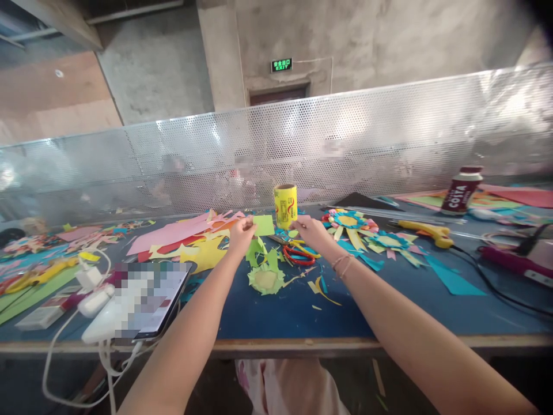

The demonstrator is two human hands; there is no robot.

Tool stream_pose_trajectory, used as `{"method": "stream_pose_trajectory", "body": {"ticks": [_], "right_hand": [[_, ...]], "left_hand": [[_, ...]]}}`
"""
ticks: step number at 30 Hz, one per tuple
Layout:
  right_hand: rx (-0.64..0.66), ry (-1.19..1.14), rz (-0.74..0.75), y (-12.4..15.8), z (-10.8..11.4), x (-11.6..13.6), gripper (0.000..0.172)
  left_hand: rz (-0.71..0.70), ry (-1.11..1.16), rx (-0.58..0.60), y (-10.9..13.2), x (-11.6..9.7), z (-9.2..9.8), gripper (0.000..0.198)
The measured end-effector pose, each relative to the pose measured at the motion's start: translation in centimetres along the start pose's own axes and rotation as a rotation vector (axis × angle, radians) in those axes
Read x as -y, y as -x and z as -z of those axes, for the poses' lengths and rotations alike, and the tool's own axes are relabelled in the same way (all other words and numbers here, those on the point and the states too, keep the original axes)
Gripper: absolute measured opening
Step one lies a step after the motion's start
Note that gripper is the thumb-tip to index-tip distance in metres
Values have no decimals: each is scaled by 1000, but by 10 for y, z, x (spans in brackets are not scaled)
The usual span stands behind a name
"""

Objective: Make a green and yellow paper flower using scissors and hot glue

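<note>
My left hand [243, 231] pinches the edge of a small light-green paper piece [264, 225] above the table. To its right, my right hand [309, 229] is closed at the fingertips, with a small green scrap [293, 233] at them; whether it grips the scrap is hard to make out. Between and behind the hands stands a yellow roll of tape [283, 210] on end. Red-handled scissors [299, 257] lie just below, partly among paper bits. Closer to me rests a green paper flower [264, 279] with a pale round centre.
Pink paper [168, 235] and yellow paper [203, 256] lie left, near a phone [166, 308] with white cables. Finished paper flowers [345, 220], a yellow glue gun [425, 231] and a COSTA bottle [461, 191] are right. A perforated metal screen [363, 138] closes off the back.
</note>
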State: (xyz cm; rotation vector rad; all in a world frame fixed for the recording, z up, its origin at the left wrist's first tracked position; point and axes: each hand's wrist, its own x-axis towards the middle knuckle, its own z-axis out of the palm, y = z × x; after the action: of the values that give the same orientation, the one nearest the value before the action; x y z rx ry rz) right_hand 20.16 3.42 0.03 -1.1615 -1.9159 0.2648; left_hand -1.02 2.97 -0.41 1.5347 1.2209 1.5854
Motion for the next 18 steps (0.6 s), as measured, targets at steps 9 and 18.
{"method": "stream_pose_trajectory", "body": {"ticks": [9,18], "right_hand": [[-7,-284,70,1,-12,10,25],[53,-697,-181,2,-22,16,19]], "left_hand": [[77,121,50,4,0,-7,17],[92,164,154,10,-4,-11,19]]}}
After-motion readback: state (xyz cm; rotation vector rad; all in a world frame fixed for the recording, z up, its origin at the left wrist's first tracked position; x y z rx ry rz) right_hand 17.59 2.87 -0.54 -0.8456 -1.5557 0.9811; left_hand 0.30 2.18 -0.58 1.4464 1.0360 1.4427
